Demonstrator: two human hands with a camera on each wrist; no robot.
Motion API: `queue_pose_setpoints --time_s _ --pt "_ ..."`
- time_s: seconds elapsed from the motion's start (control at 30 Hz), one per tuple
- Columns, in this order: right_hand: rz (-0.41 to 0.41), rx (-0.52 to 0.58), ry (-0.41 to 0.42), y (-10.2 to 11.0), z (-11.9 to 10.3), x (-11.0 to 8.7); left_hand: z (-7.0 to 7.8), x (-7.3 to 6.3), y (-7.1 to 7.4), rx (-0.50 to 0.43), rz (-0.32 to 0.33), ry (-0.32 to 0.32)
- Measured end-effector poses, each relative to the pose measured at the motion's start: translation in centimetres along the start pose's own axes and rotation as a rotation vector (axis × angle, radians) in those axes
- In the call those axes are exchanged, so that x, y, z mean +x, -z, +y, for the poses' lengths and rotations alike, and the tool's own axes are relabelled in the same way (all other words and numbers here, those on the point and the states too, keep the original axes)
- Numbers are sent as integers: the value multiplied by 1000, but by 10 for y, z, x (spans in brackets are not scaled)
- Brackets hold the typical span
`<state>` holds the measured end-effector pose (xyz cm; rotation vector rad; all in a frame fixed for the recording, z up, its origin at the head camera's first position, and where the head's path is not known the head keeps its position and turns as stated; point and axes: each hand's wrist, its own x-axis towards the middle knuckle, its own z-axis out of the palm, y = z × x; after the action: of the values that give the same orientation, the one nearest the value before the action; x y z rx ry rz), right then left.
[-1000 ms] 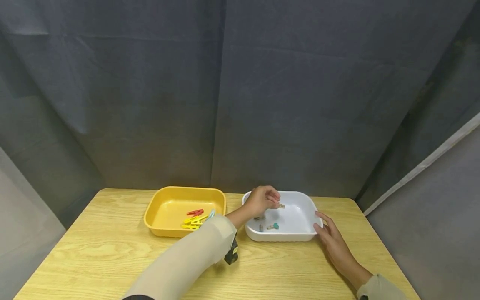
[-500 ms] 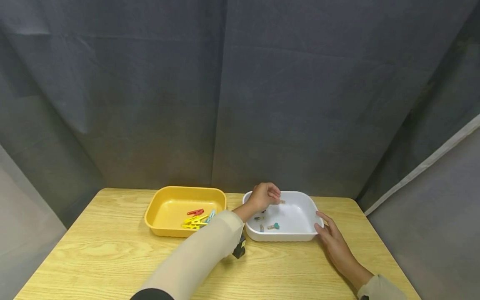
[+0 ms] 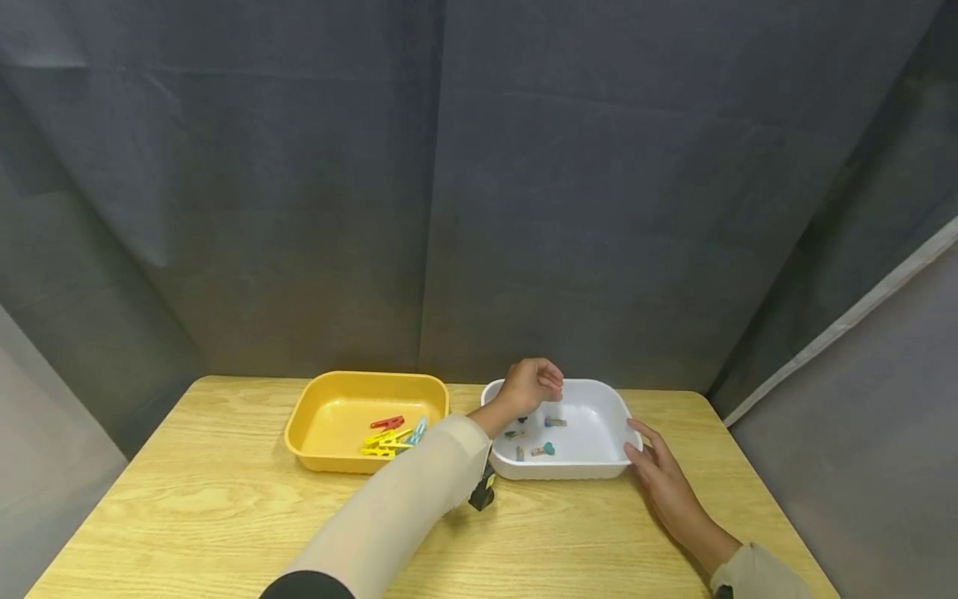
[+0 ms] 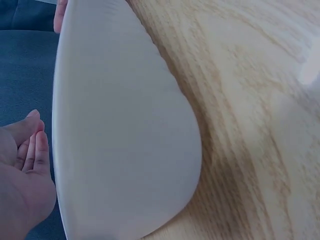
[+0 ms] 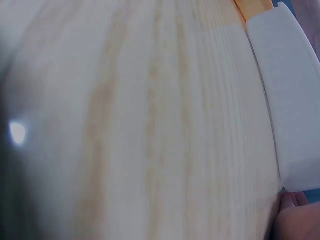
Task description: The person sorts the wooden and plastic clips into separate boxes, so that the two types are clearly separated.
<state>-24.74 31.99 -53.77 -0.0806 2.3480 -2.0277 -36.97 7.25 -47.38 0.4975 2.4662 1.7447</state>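
Observation:
My left hand (image 3: 530, 386) is over the far left part of a white plastic tub (image 3: 565, 472), fingers loosely bent with nothing between them. In the left wrist view this hand (image 4: 27, 170) appears beyond the rim, thumb tip near the fingertips. Below it in the tub lies a small wooden clothes peg with a blue end (image 3: 555, 422). Another wooden peg with a teal heart (image 3: 544, 449) and several small pegs (image 3: 515, 434) lie near the left side. My right hand (image 3: 668, 487) holds the tub's right end, thumb and fingers at the rim.
Left of the white tub stands a yellow tub (image 3: 329, 463). It contains a red peg (image 3: 387, 423), several yellow pegs (image 3: 385, 443) and light blue ones (image 3: 417, 431). Both tubs rest on a wood-grain table (image 3: 187, 507), with a grey curtain (image 3: 314, 208) behind.
My left hand has let go of the blue-ended peg, which now lies in the white tub, and has risen slightly. The right hand has stayed at the rim.

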Motion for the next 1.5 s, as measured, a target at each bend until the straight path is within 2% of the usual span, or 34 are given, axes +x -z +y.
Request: queue_pose_setpoints --time_s 0.27,0.57,0.97,1.3,1.5 --pt "2 -11 7 0 -1 0 3 0 1 -27 2 -14" --pt "1 -28 4 0 1 -1 4 -5 5 -39 10 -5" --pt "3 -33 -24 0 -2 -2 5 -7 8 -62 -1 -19" --pt "-7 -44 -24 0 -2 -3 7 -18 16 -44 -19 -14" --pt "-14 -32 -9 2 -1 -3 6 -24 19 -73 -24 -10"
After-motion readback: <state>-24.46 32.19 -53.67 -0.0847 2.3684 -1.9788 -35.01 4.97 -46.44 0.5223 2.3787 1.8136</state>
